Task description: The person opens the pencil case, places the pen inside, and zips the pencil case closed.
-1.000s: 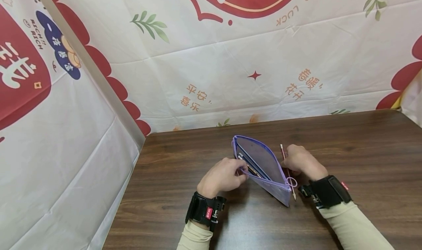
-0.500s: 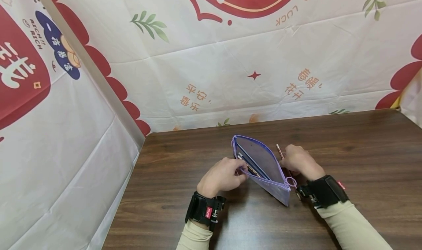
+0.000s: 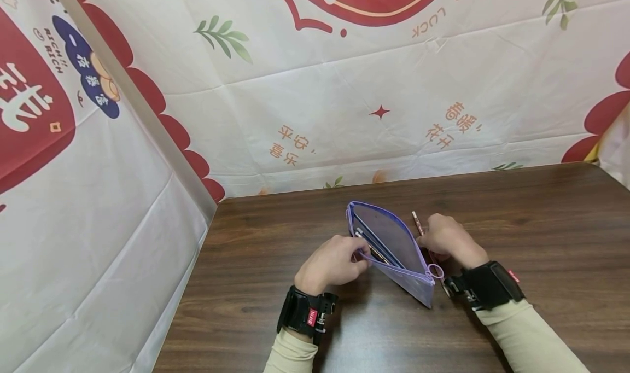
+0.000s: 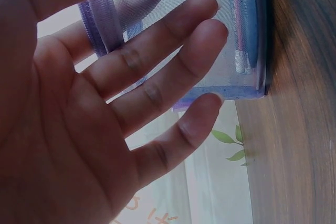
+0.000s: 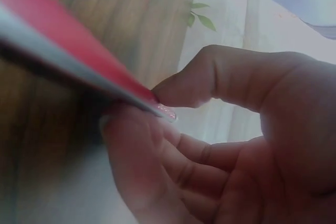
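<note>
A purple mesh zip pencil case (image 3: 412,291) stands unzipped on the wooden table, its mouth facing up. Inside lie several pencils (image 3: 378,248), mostly dark; the left wrist view shows a pink one (image 4: 240,35) through the mesh. My left hand (image 3: 333,261) pinches the near zip edge (image 4: 100,24), one finger behind the mesh and the other fingers spread outside. Just right of the case, my right hand (image 3: 450,240) pinches a red-pink pencil (image 3: 416,223) between thumb and forefinger. This pencil (image 5: 73,35) slants beside the case, its lower part mostly hidden by the hand and wrist strap.
A purple ring pull (image 3: 435,271) hangs at the case's right corner. Dark wood tabletop (image 3: 541,242) extends around both arms. Behind it hangs a white printed cloth (image 3: 315,110), and another cloth panel (image 3: 108,225) slopes along the left side. Black straps (image 3: 492,285) circle both wrists.
The pencil in my right hand has tilted, its top end shifting left toward the case and its lower tip passing behind the wrist strap. My left hand and the case stay put.
</note>
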Tool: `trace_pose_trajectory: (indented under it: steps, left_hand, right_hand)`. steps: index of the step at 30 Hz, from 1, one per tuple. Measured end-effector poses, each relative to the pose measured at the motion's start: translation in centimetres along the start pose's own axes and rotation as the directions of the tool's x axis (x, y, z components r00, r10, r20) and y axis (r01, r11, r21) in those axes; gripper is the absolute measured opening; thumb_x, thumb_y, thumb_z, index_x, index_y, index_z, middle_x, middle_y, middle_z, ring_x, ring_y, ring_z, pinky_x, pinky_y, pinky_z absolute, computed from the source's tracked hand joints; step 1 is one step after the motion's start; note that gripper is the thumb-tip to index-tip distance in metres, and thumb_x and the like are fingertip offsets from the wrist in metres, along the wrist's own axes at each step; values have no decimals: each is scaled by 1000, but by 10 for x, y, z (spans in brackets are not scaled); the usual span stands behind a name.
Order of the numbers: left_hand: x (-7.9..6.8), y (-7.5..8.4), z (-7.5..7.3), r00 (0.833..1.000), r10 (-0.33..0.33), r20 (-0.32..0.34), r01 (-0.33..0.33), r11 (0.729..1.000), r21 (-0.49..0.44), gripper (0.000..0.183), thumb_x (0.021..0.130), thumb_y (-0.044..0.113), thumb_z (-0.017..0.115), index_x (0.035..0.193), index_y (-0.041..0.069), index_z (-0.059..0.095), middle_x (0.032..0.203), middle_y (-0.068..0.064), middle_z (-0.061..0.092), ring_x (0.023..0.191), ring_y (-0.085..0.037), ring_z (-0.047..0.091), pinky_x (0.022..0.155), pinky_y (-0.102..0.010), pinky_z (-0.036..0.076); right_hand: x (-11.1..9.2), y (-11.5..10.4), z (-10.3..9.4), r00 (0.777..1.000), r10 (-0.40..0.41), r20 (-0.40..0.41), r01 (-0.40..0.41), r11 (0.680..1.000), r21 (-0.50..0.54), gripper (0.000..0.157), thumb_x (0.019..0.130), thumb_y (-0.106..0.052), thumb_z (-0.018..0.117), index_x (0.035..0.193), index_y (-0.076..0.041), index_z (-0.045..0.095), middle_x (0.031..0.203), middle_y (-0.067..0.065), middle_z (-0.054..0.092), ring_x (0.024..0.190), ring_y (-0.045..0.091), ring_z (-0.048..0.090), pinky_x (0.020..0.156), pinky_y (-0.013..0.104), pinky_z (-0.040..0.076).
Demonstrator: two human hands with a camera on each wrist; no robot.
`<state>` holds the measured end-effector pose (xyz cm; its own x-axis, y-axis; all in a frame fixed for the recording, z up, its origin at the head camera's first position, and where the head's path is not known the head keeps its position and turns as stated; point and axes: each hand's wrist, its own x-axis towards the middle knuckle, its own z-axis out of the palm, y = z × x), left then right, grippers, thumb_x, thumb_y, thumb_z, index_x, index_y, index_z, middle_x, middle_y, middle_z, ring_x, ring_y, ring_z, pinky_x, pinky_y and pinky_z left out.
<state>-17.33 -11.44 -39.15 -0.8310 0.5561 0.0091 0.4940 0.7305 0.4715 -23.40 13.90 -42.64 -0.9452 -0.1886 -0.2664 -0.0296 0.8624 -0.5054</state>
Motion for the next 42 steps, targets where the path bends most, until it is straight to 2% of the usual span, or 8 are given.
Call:
trace_pose_trajectory:
  steps: [7, 16, 21, 28, 36, 42]
  left_hand:
    - [0, 0, 0, 1000, -6, 0, 6, 1000, 2, 4, 86, 21, 63, 87, 19, 66, 75, 11, 61, 66, -2, 53, 56, -18, 44]
    - [0, 0, 0, 1000, -4, -4, 4, 1000, 12, 4, 86, 22, 63, 87, 19, 66, 76, 11, 61, 67, -1, 53, 57, -17, 44]
    - [0, 0, 0, 1000, -2, -4, 2, 1000, 10, 4, 86, 22, 63, 87, 19, 66, 76, 11, 61, 67, -2, 53, 57, -17, 44]
    - [-1, 1, 0, 1000, 6, -5, -6, 1000, 9, 3, 86, 21, 63, 86, 19, 66, 76, 11, 61, 67, -2, 53, 56, -17, 43]
    - [0, 1, 0, 1000, 4, -1, -4, 1000, 3, 4, 86, 20, 63, 86, 18, 66, 77, 11, 61, 68, -1, 53, 57, -17, 44]
    - [0, 1, -1, 1000, 0, 2, 0, 1000, 3, 4, 86, 21, 63, 86, 19, 66, 76, 11, 61, 67, -2, 53, 57, -17, 43]
  right_hand:
    - [-2, -3, -5, 999, -23, -36, 23, 1000, 17, 31, 82, -17, 60, 53, -12, 49, 47, -1, 53, 44, 14, 56, 43, 27, 44]
    - [-2, -5, -9, 997, -36, -73, 40, 998, 56, 21, 83, -20, 61, 72, -3, 54, 54, 2, 58, 46, 13, 60, 47, 29, 47]
    - [-3, -6, -11, 996, -38, -82, 45, 995, 86, 21, 82, -18, 62, 76, -1, 53, 61, 6, 59, 46, 12, 60, 47, 28, 50]
    - [-5, -8, -13, 994, -41, -101, 51, 994, 102, 22, 84, -19, 63, 79, -1, 52, 63, 8, 62, 46, 13, 61, 47, 29, 48]
    - [-9, -11, -17, 979, -93, -183, 112, 989, 99, 20, 83, -17, 64, 80, -1, 52, 63, 8, 63, 46, 12, 60, 49, 30, 46]
    - [-10, -13, -18, 967, -117, -227, 138, 987, 79, 20, 82, -16, 64, 84, 1, 53, 72, 12, 60, 49, 12, 58, 49, 30, 47]
